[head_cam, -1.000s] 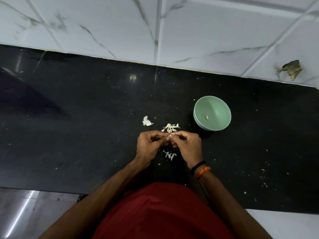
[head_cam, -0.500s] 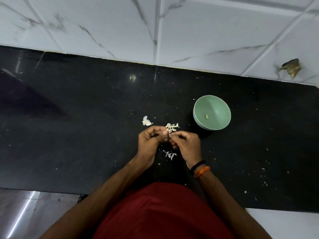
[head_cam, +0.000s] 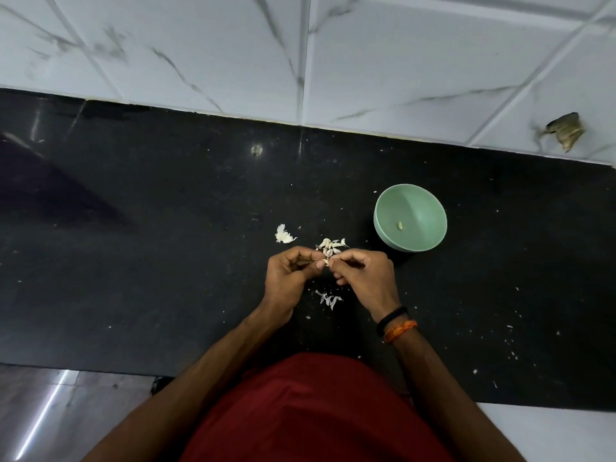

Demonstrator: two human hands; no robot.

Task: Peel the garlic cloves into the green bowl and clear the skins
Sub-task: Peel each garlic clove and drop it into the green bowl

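Both hands meet over the black counter (head_cam: 166,261). My left hand (head_cam: 290,278) and my right hand (head_cam: 366,278) pinch one small garlic clove (head_cam: 326,262) between their fingertips; most of it is hidden by the fingers. Just beyond the fingers lies a cluster of unpeeled garlic cloves (head_cam: 331,245). A green bowl (head_cam: 430,241) stands to the right of the hands with one peeled clove (head_cam: 399,225) inside. Loose skins (head_cam: 328,299) lie on the counter below and between the hands.
A larger white piece of garlic skin (head_cam: 284,235) lies left of the clove cluster. White flecks (head_cam: 510,345) are scattered on the counter's right side. A tiled wall (head_cam: 300,55) rises behind; a brown scrap (head_cam: 566,130) sticks to it at right.
The hands stay together on the clove, with only small shifts of the fingers. The bowl and the pile have not moved.
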